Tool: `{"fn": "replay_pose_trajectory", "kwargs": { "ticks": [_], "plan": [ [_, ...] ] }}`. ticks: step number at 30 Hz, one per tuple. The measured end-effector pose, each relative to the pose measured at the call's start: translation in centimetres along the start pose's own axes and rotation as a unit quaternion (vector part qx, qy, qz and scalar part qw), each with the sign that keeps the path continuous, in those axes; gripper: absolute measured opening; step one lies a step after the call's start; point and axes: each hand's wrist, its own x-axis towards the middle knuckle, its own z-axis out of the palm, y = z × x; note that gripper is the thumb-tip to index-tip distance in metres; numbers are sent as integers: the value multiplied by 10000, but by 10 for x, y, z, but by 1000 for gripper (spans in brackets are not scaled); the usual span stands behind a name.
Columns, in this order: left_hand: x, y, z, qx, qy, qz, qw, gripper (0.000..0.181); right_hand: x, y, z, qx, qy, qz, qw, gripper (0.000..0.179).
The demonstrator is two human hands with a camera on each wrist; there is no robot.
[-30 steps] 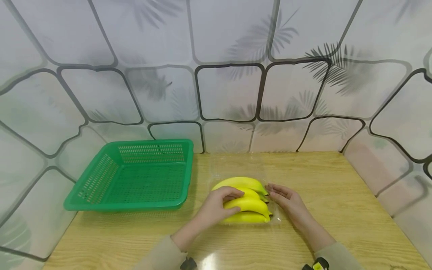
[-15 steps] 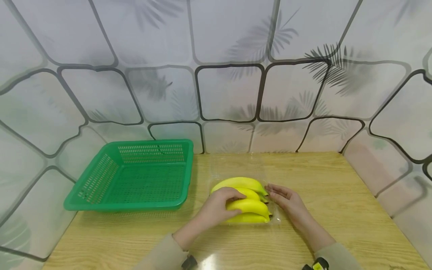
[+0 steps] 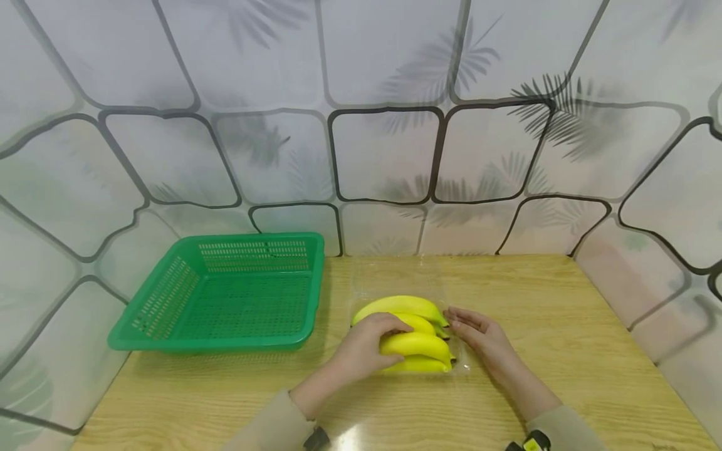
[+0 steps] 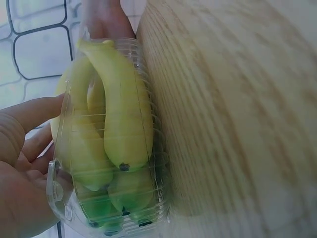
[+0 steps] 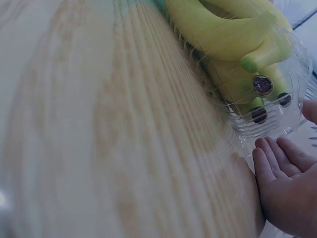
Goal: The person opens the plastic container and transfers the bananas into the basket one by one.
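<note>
Several bananas [image 3: 415, 347] lie in a clear plastic clamshell box [image 4: 157, 183], whose see-through lid [image 3: 395, 275] lies back towards the wall. My left hand [image 3: 366, 343] reaches over the bananas from the left. Its thumb and fingers lie on either side of one banana and hold it. In the left wrist view, the box wall partly covers where the thumb meets the fruit. My right hand [image 3: 486, 343] is at the right end of the box, by the stem ends. Its fingers [image 5: 272, 156] are nearly straight, with the tips at the box's edge.
A green plastic basket [image 3: 307, 322] with slotted sides stands to the left on the wooden table [image 3: 536, 294]. A patterned wall covering [image 3: 383, 153] rises behind the table and at both sides.
My left hand has shifted slightly to the right along the bananas, its thumb a little nearer to me. My right hand and the box look unmoved.
</note>
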Motion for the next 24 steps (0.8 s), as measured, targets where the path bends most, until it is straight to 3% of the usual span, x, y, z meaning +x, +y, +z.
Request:
{"fn": "replay_pose_trajectory", "kwargs": {
  "ticks": [11, 24],
  "plan": [
    [-1, 3, 0, 336, -38, -46, 9994, 42, 0, 2, -2, -39, -33, 51, 10000, 62],
    [2, -1, -2, -343, 2, -61, 9994, 42, 0, 5, -3, -123, -100, -93, 9998, 58]
  ]
}}
